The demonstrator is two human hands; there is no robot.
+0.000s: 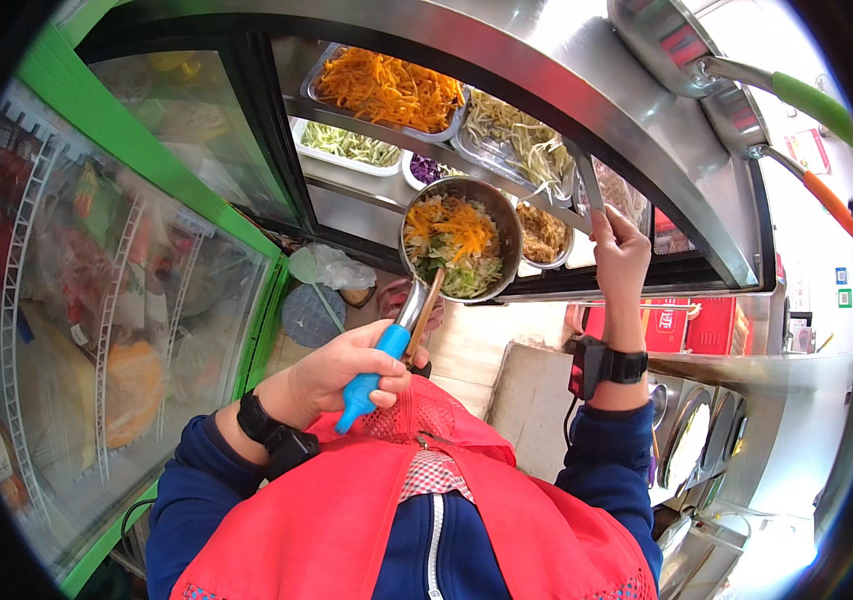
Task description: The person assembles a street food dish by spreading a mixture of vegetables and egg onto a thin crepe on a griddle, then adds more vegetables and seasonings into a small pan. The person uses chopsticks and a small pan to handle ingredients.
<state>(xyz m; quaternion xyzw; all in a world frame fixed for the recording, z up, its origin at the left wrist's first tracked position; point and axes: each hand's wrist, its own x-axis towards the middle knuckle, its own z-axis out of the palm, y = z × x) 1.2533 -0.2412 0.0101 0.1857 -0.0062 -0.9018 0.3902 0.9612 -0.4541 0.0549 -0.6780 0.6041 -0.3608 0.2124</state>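
Observation:
My left hand point(370, 364) grips the blue-sleeved handle point(377, 367) of a small steel saucepan point(515, 259). Inside are shredded carrot point(464, 229), chopped green leaves and pale shreds. A wooden utensil point(430, 304) leans out over the rim, its lower end beside my left fingers. At the right, my right hand point(621, 247) holds metal tongs point(590, 184) that reach into the display cabinet, by a clear container of pale strands point(617, 191); their tips are hard to make out.
Cabinet shelves hold tubs of shredded carrot point(389, 86), bean sprouts point(524, 139), green shreds point(347, 142) and brown shreds point(542, 232). A green-framed glass door point(148, 300) stands at left. Two pans with green and orange handles point(809, 101) lie on the steel top point(546, 37).

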